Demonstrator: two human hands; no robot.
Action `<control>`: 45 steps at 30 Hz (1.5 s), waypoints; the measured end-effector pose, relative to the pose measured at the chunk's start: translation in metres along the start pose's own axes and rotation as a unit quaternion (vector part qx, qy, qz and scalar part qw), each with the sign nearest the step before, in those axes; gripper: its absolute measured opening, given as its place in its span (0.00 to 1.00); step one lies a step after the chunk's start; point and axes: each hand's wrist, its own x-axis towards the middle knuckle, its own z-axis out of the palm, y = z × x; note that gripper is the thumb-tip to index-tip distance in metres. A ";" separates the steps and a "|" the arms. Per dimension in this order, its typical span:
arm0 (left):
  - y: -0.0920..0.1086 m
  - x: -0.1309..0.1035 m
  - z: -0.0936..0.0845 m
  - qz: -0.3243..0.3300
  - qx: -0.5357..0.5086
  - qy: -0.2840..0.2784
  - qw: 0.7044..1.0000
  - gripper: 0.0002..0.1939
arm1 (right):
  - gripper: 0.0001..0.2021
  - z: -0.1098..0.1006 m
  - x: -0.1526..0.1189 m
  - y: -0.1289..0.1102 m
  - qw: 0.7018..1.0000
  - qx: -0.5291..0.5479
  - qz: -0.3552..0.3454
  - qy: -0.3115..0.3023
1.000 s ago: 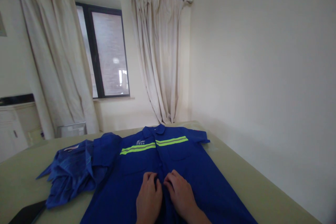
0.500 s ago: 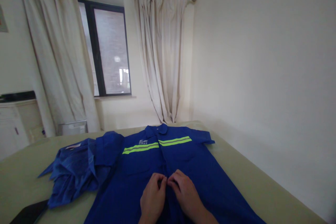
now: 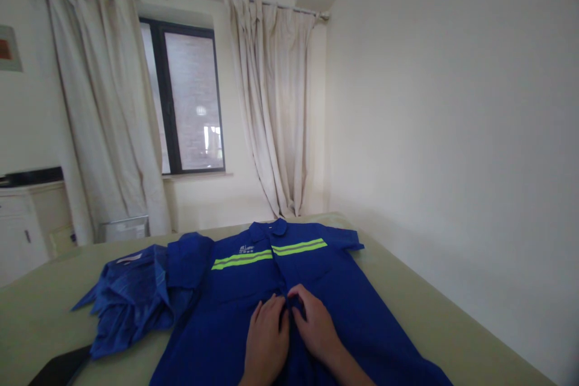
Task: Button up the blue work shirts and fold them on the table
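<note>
A blue short-sleeved work shirt [image 3: 357, 307] with yellow-green reflective chest stripes lies front up, its collar pointing away from me. My left hand [image 3: 268, 333] is on the front placket, fingers bent and closed at the cloth edge. Just beside it, my right hand [image 3: 315, 321] pinches the other side of the placket between thumb and forefinger. The fingertips of both hands almost meet at the shirt's middle line. Whether a button sits between them is too small to tell.
A crumpled blue garment [image 3: 131, 295] lies left of the shirt, against its sleeve. A dark flat object [image 3: 61, 367] is at the lower left. The pale green surface [image 3: 407, 295] borders a white wall [image 3: 452, 132] on the right. Curtains [image 3: 271, 102] hang by the window behind.
Both hands have shifted slightly up the placket, and the left fingers have rolled over, showing more of the back of the hand. The view has tilted up a little.
</note>
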 end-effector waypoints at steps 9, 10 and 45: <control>0.020 -0.027 -0.009 0.016 0.065 -0.049 0.997 0.27 | 0.11 0.001 0.024 -0.015 0.980 -0.179 0.076 -0.040; 0.020 -0.032 -0.010 0.016 0.067 -0.050 0.996 0.26 | 0.11 0.002 0.025 -0.015 0.978 -0.189 0.075 -0.038; -0.003 0.037 -0.016 -0.172 -0.095 -0.011 0.981 0.13 | 0.12 0.010 0.022 -0.007 0.980 -0.190 0.020 -0.060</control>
